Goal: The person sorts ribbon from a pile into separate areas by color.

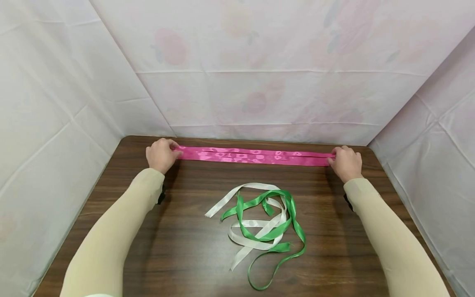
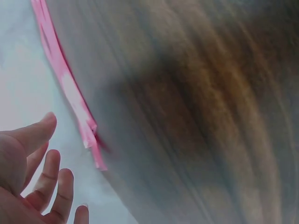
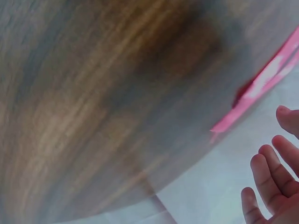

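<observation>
Left grip (image 1: 162, 156): hovering wide near pink ribbon (image 1: 256, 159) — left end
Right grip (image 1: 346, 164): hovering near it — right end (also wide)

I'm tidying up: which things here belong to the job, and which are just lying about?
Apparently in the job:
pink ribbon, laid straight
left hand and right hand, at its ends

Seemingly just lying about:
white ribbon, loosely looped
green ribbon, overlapping it

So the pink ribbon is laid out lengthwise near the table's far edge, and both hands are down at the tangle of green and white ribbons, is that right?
Not the hands: the head view shows the left hand and right hand at opposite ends of the pink ribbon, away from the tangle of green and white ribbons. The rest stands.
</observation>
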Demonstrator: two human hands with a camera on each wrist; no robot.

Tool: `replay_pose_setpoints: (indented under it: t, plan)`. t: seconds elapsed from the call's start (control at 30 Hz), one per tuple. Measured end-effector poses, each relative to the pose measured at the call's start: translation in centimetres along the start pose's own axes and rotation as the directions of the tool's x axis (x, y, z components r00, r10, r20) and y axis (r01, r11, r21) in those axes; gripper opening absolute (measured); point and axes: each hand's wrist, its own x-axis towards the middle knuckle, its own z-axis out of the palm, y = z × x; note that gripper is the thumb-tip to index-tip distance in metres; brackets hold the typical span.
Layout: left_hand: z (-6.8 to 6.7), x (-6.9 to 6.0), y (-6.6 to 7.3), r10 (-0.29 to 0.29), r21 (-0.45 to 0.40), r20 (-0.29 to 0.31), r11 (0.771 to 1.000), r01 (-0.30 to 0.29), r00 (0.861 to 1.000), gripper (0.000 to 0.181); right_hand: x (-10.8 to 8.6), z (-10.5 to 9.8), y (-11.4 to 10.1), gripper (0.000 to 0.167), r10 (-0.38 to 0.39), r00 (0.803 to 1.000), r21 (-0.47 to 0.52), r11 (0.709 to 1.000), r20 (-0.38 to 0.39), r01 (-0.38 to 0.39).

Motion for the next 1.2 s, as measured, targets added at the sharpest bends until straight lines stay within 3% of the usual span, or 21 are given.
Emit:
replay_pose_setpoints:
  t: [0.17, 0.43, 0.73, 0.97, 1.2]
  plan:
    - [-0.4, 0.0, 0.7, 0.021, -0.020, -0.005, 1.000, -0.021, 1.000, 0.026, 0.1, -0.8, -0.5, 0.024, -0.059, 0.995, 0.019, 0.998, -0.081, 0.061]
    - [-0.9, 0.0, 1.6, 0.069, -0.010, -0.036, 0.998, -0.069, 0.997, 0.025, -0.4, -2.3, -1.7, 0.022, -0.128, 0.981, 0.046, 0.990, -0.147, 0.136]
    - [-1.2, -1.0, 2.4, 0.156, -0.012, -0.069, 0.987, -0.157, 0.985, 0.021, -1.4, -3.7, -3.3, 0.022, -0.171, 0.974, 0.087, 0.979, -0.148, 0.185]
    - [-1.2, -2.0, 2.7, 0.213, -0.006, -0.097, 0.977, -0.214, 0.972, 0.021, -2.0, -3.6, -4.4, 0.021, -0.215, 0.960, 0.091, 0.968, -0.181, 0.234]
    - [-1.1, -3.6, 4.3, 0.295, -0.012, -0.089, 0.955, -0.297, 0.951, 0.019, -2.6, -3.3, -5.9, 0.020, -0.257, 0.946, 0.124, 0.951, -0.198, 0.284]
